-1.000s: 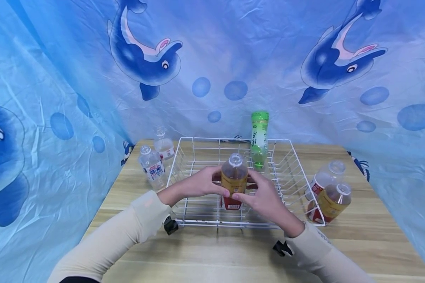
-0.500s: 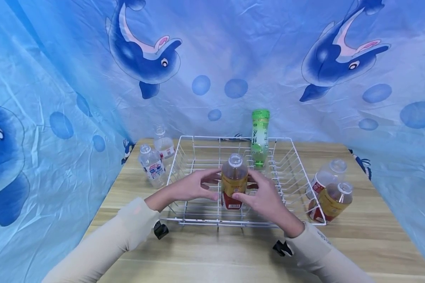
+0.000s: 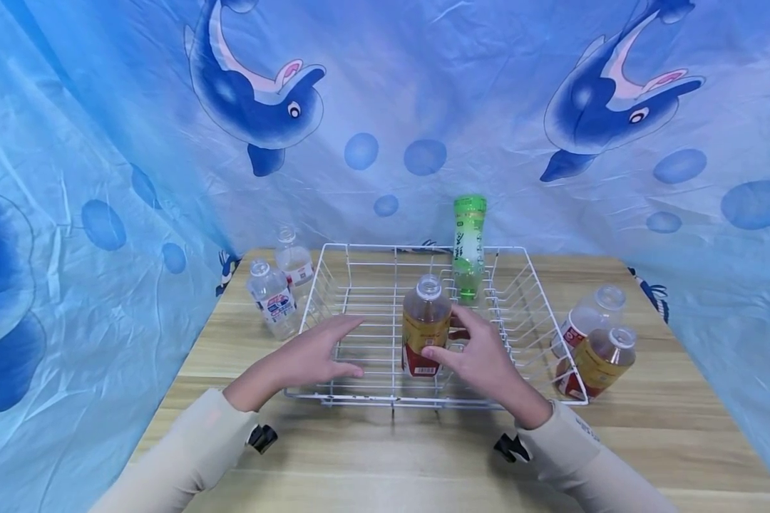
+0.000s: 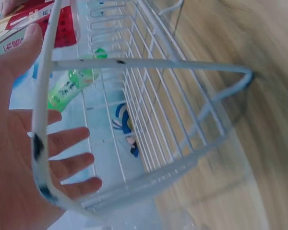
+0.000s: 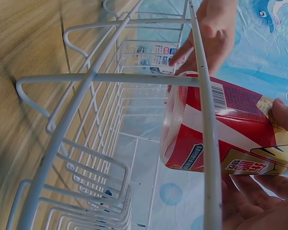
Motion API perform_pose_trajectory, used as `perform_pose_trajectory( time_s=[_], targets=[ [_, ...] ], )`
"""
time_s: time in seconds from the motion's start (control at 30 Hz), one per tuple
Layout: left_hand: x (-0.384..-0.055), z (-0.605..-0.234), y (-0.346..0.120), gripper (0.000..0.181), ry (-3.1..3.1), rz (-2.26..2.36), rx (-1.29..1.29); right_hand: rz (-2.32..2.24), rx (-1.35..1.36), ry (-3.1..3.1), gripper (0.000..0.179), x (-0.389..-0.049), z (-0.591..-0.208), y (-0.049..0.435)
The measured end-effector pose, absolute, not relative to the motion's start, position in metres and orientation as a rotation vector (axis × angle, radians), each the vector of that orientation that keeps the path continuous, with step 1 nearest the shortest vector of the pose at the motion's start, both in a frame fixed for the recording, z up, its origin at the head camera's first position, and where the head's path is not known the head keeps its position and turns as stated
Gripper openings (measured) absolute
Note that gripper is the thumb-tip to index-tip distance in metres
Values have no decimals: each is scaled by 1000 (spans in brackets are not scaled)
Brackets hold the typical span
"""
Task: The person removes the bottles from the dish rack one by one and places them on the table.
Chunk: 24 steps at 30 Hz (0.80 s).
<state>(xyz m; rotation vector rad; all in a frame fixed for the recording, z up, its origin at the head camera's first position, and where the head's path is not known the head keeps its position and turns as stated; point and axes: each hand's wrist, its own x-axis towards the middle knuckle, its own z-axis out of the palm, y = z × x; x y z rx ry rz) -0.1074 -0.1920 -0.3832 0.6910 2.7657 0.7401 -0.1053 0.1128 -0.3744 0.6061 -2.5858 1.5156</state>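
In the head view, my right hand [image 3: 484, 356] grips a clear plastic bottle [image 3: 425, 328] with a yellow and red label. The bottle is capless and upright, held over the middle of a white wire basket [image 5: 210, 129]. Its red lower end shows beside the basket's rim in the right wrist view. My left hand [image 3: 301, 360] is apart from the bottle, near the basket's front left, with fingers extended and nothing between them. A green bottle [image 3: 469, 246] stands narrow end down at the back of the basket.
Left of the basket stand two clear bottles, a nearer one [image 3: 273, 299] and a farther one [image 3: 296, 267]. On the right are a clear bottle [image 3: 599, 310] and a yellow-labelled bottle [image 3: 606, 356]. A blue dolphin-print sheet [image 3: 398, 107] hangs behind the wooden table [image 3: 385, 456].
My left hand has let go of the bottle and moved left and toward me, its fingers spreading. My right hand still holds the bottle in nearly the same place.
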Motion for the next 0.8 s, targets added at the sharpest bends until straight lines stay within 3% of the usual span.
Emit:
perform_pose_trajectory(
  time_s=[0.3, 0.8],
  targets=[
    [-93, -391, -211, 98, 3012, 496, 693, 1520, 620, -2576, 68, -104, -375, 114],
    [-73, -406, -227, 107, 3065, 504, 574, 1552, 595, -2590, 66, -103, -375, 118]
  ],
)
